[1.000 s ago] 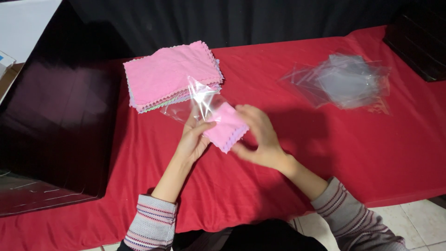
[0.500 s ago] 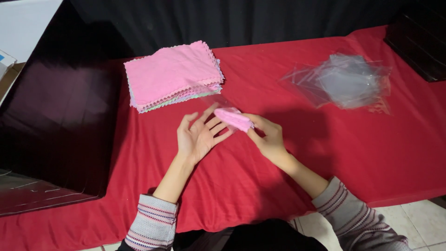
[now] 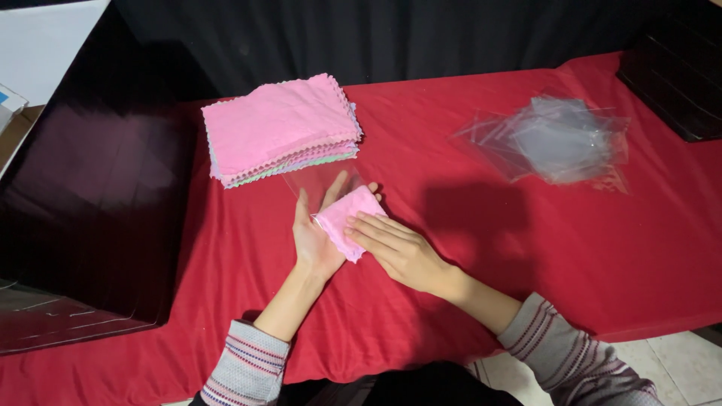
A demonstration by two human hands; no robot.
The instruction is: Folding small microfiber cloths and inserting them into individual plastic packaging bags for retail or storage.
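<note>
— What covers the table?
— A smooth red cloth (image 3: 526, 248), with dark drapery behind it.

— Where does the small folded pink cloth (image 3: 347, 219) lie?
— On the upturned palm of the left hand (image 3: 320, 233), whose fingers are spread wide. Its long axis runs diagonally, from near the wrist up towards the far right. It looks soft, with zigzag edges.

— And the right hand (image 3: 402, 252)?
— Flat, fingers extended, pressing on the cloth's near edge.

— Anything else nearby?
— A clear plastic sleeve (image 3: 320, 179) just beyond the fingertips, a stack of pink scalloped cloths (image 3: 282, 128), and a glossy heap of clear plastic bags (image 3: 556, 139) well apart.
</note>
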